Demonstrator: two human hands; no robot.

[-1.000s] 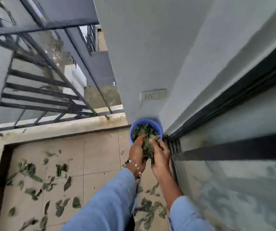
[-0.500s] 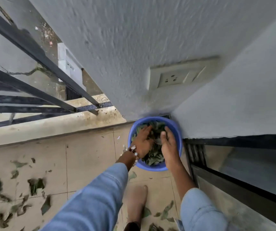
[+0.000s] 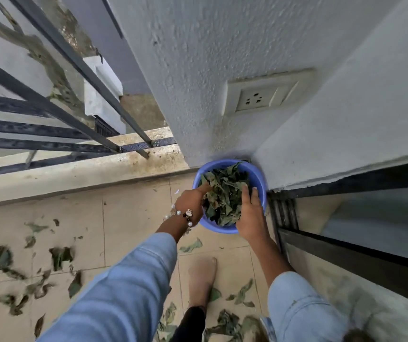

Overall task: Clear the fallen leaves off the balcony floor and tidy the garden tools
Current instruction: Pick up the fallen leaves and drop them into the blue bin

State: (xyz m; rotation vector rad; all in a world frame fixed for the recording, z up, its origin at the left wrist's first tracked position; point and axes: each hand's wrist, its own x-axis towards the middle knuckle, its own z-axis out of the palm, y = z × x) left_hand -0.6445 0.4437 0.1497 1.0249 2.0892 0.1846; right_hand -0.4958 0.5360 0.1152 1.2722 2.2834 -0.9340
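A beige tiled balcony floor (image 3: 129,218) is bounded by a grey textured wall (image 3: 198,70) at the far side, a dark metal railing (image 3: 50,107) at the left and a dark sliding-door frame (image 3: 346,248) at the right. A blue bucket (image 3: 258,180) is set in the far corner where the walls meet; its near rim is partly covered by both hands, and its base is hidden. It stands upright with its mouth facing up, filled with green leaves (image 3: 225,193). The left hand (image 3: 190,203), wearing a beaded bracelet (image 3: 185,214), is pressed against the left side of the heap, fingertips buried so that the grip cannot be told. The right hand (image 3: 251,213) is laid flat, fingers straight, on the right side of the leaves. Fallen leaves (image 3: 60,256) on the near left floor are blurred; more are cut off at the bottom edge beside a bare foot (image 3: 201,280). A wall socket (image 3: 259,95) is seen above the bucket. Compared with half a second earlier, the hands are spread farther apart toward the bucket's sides, and the pile is more exposed between them.
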